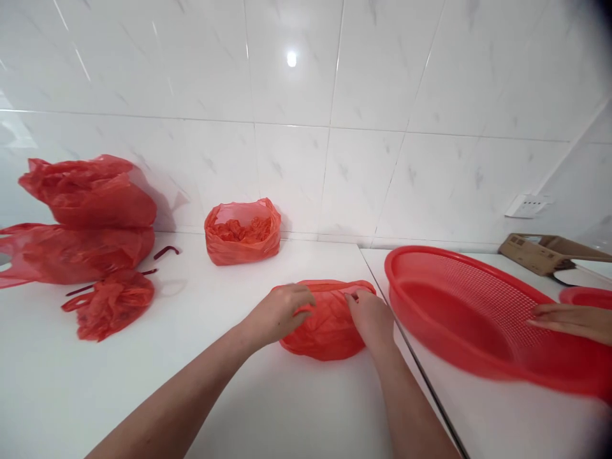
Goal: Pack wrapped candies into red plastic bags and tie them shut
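Observation:
A red plastic bag (329, 325) lies bunched in front of me on the white tabletop, its folded upper edge towards the wall. My left hand (282, 312) is at the bag's left side, fingers curled in at its edge; a small gap shows between thumb and forefinger. On the right, my right hand (374, 317) pinches the bag's top near the corner between thumb and fingers. What the bag contains is hidden.
Against the tiled wall stands an open red bag (243, 248) with crumpled red plastic inside. Stacked red bags (105, 213) and a small knotted bag (119, 306) are at left, near dark red strips (166, 251). Another person's hand (571, 320) touches a large red basket (459, 312); behind is a cardboard box (535, 255).

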`<state>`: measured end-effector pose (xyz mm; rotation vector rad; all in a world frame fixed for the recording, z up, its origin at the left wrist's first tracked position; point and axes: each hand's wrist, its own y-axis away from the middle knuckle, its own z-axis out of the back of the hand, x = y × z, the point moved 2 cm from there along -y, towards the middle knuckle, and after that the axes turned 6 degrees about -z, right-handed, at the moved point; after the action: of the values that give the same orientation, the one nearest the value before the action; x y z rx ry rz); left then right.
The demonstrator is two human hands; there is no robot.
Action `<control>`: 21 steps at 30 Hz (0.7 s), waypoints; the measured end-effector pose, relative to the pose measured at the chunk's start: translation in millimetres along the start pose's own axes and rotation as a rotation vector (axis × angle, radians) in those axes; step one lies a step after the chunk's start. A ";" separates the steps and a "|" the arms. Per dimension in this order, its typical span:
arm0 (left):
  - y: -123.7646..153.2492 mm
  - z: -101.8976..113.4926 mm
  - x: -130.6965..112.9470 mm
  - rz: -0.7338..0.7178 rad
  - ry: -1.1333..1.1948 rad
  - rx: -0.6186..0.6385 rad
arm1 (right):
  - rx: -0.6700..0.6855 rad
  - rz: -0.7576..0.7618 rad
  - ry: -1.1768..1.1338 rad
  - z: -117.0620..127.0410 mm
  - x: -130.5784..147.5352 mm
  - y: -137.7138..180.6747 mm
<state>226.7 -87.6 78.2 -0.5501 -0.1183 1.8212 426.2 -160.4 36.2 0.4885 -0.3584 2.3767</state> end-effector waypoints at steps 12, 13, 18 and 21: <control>39.7 -36.6 60.6 0.724 0.798 -0.339 | -0.315 0.302 -0.172 9.8 26.1 22.3; 40.3 -39.4 61.0 0.730 0.908 -0.325 | -0.380 0.352 -0.230 19.6 29.0 36.4; 40.1 -47.0 58.1 0.712 1.226 -0.312 | -0.677 0.420 -0.265 65.5 -5.0 106.5; 39.0 -47.3 54.5 0.708 1.320 -0.329 | -0.659 0.209 0.042 86.7 -55.8 116.7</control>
<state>200.6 -58.9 5.9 -2.1016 0.7670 1.7071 409.0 -310.2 74.8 0.0912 -1.1655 2.2757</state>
